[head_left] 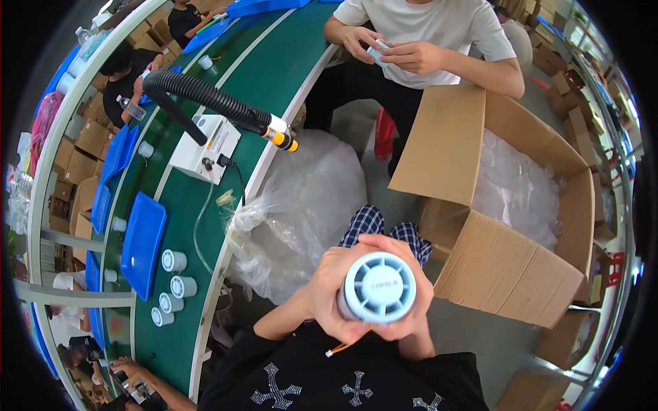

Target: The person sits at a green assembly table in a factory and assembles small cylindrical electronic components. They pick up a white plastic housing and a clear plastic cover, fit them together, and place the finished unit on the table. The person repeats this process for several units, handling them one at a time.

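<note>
Close in front of my chest, I hold a pale blue cylindrical housing [380,289] with its round, spoked vent end facing up. My left hand [325,291] is wrapped round its left side, and my right hand [420,291] grips the right side, with the fingers meeting at the far edge. From beneath it hang thin red and yellow wires [339,348] ending in a small white plug. The underside of the housing is hidden. Several similar pale blue housings [174,260] stand on the green worktop to my left.
Blue trays [144,236] and a white box [207,147] with a black ribbed hose [212,99] occupy the green conveyor table [181,333]. A clear plastic bag [308,185] lies beside it. Right stands an open carton [507,277] of translucent pieces. A co-worker [418,48] sits opposite, handling a small pale part.
</note>
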A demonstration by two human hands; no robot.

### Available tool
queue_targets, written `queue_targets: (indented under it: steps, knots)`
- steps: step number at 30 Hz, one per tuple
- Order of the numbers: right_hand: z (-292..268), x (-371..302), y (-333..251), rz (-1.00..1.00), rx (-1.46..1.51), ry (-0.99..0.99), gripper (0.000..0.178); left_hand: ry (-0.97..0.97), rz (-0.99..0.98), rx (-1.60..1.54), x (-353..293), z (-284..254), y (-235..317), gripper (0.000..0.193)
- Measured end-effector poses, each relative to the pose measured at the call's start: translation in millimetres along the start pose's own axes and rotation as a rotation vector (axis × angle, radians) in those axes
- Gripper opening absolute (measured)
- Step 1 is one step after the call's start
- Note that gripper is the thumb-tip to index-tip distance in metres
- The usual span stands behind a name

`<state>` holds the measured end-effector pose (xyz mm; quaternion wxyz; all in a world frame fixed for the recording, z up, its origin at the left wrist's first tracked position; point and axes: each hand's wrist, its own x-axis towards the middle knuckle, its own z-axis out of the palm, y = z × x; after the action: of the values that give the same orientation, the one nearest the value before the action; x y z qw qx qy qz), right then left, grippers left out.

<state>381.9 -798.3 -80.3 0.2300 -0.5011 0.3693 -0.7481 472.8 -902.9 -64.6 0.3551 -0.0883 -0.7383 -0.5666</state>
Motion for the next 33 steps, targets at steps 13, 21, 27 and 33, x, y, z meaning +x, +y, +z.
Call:
queue_targets:
  steps: [13, 21, 27, 33]
  knots:
    - [-39.5, -60.4, 27.5, 0.468, -0.368, -0.246, 0.055, -0.66, -0.84, 0.445, -48.8, -14.8, -8.8, 0.059]
    - [-20.5, -79.2, 58.2, 0.354, -0.215, -0.064, 0.056, -0.556, -0.75, 0.36, -63.2, -32.4, -7.5, 0.063]
    - [-21.8, -92.1, 60.5, 0.362, -0.247, -0.014, 0.057, -0.625, -0.664, 0.309, -61.7, -33.8, -20.2, 0.063]
    - [-38.9, -104.7, 55.3, 0.437, -0.216, 0.102, 0.053, -0.651, -0.722, 0.24, -63.3, -24.9, -36.5, 0.063]
